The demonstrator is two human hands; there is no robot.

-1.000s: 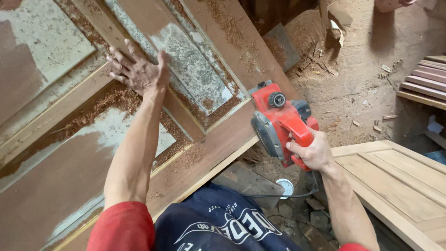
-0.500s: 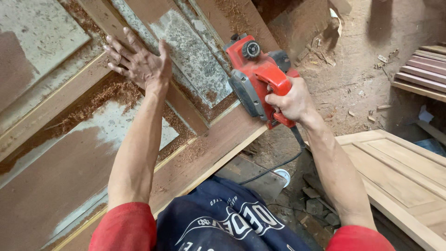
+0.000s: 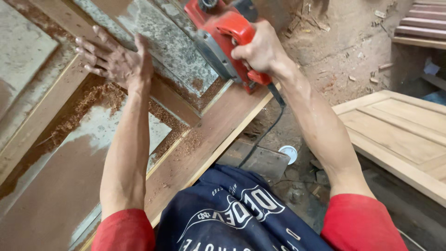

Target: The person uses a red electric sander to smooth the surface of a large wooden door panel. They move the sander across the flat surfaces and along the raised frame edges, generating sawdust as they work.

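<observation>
An old panelled wooden door (image 3: 51,186) lies flat in front of me, its pale paint partly stripped to bare brown wood and strewn with shavings. My left hand (image 3: 114,60) rests flat on the door's middle rail, fingers spread. My right hand (image 3: 260,49) grips the handle of a red electric planer (image 3: 220,35), which sits on the door's right-hand stile near the top of the view. The planer's black cord (image 3: 265,132) hangs down off the door's edge.
A second, lighter wooden door (image 3: 399,139) lies low at the right. Wooden planks (image 3: 420,25) are stacked at the upper right. The dirt floor (image 3: 344,60) holds wood scraps, a flat grey slab (image 3: 260,160) and a small white round lid (image 3: 289,152).
My right hand has pushed the planer forward along the door's right stile, away from me. The left hand stayed flat on the rail. The view has shifted with the push.
</observation>
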